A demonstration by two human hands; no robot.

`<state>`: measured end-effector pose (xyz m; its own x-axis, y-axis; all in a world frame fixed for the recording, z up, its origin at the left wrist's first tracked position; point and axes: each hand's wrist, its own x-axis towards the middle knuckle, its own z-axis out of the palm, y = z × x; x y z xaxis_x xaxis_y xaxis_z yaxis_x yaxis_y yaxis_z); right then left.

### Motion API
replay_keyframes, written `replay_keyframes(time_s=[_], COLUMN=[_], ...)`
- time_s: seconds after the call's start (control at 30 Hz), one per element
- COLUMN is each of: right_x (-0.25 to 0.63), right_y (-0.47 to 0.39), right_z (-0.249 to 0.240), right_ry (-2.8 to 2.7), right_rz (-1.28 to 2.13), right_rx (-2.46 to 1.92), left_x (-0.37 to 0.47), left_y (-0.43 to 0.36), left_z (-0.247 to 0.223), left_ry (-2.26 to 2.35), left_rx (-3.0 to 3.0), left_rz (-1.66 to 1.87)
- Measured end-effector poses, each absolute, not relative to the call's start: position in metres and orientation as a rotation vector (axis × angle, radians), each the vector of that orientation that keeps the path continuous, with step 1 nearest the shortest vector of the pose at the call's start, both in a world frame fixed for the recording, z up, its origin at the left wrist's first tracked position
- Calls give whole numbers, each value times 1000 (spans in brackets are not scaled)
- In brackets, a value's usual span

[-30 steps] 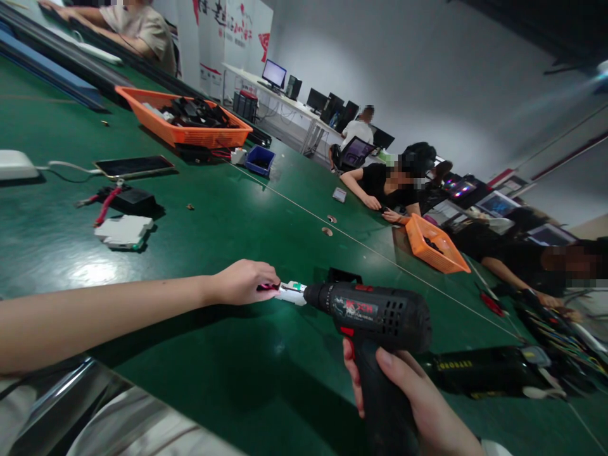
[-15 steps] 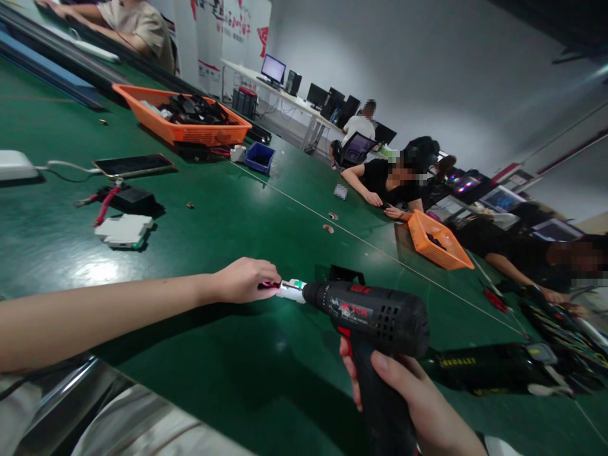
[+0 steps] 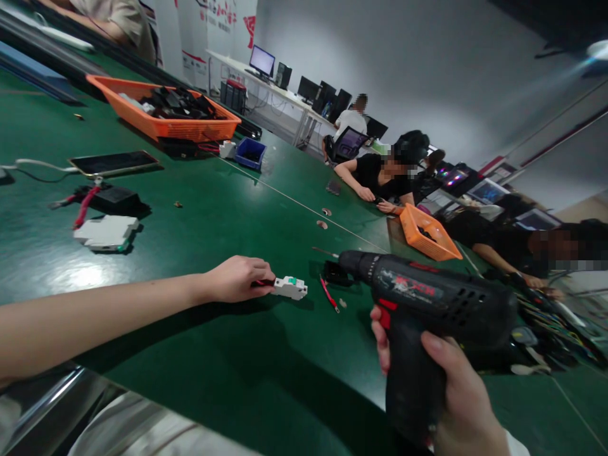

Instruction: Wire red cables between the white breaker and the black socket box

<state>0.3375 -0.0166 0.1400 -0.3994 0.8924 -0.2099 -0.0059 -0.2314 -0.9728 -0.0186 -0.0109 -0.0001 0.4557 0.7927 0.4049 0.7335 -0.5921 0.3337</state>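
Note:
My left hand (image 3: 240, 278) is closed on red and black wires (image 3: 262, 283) that run up to one end of a small white circuit breaker (image 3: 291, 288) with a green mark. The breaker is at the fingertips; whether the fingers also touch it is hard to see. My right hand (image 3: 456, 373) is wrapped round the grip of a black and red cordless drill (image 3: 422, 294). The drill's long thin bit (image 3: 325, 251) points left, above the table and apart from the breaker. A black part (image 3: 336, 272) with a red lead (image 3: 329, 295) lies under the drill's nose.
On the green table (image 3: 237, 183), another white breaker (image 3: 107, 232), a black part with red leads (image 3: 114, 198) and a phone (image 3: 116, 163) lie at left. Orange baskets (image 3: 164, 130) and a blue bin (image 3: 250, 153) stand farther back. Co-workers (image 3: 380, 177) sit across the table.
The drill has moved right and away from the breaker, its bit now showing in the open. My left hand still grips the wires in nearly the same place. The view has shifted slightly.

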Motion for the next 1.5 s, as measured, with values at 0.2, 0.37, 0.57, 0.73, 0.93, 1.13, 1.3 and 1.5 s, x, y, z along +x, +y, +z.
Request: replay_keyframes(time_s=[0.2, 0.37, 0.57, 0.73, 0.93, 1.13, 1.3, 1.5], right_x=[358, 382, 400, 399, 396, 392, 378, 329], right_y=[45, 106, 149, 162, 160, 147, 117, 70], right_z=[147, 135, 94, 65, 60, 75, 89, 70], right_ry=[-1813, -2205, -2225, -2283, -2311, -2514, -2628, -2607], right_rz=[835, 159, 290, 277, 196, 189, -58, -240], right_rx=[-1327, -1690, -2066, -2226, -2346, -2357, -2335, -1748], left_x=[-20, -20, -21, -21, -21, -21, -21, -22], left_y=[-11, -10, -7, -6, -7, -6, -7, -7], left_z=[1, 1, 2, 2, 3, 2, 1, 1], left_ry=[1378, 1419, 1385, 1380, 1375, 1374, 1392, 1367], left_rx=[2605, 2553, 2524, 2518, 2530, 2503, 2513, 2495], left_rz=[752, 718, 730, 754, 762, 752, 721, 720])
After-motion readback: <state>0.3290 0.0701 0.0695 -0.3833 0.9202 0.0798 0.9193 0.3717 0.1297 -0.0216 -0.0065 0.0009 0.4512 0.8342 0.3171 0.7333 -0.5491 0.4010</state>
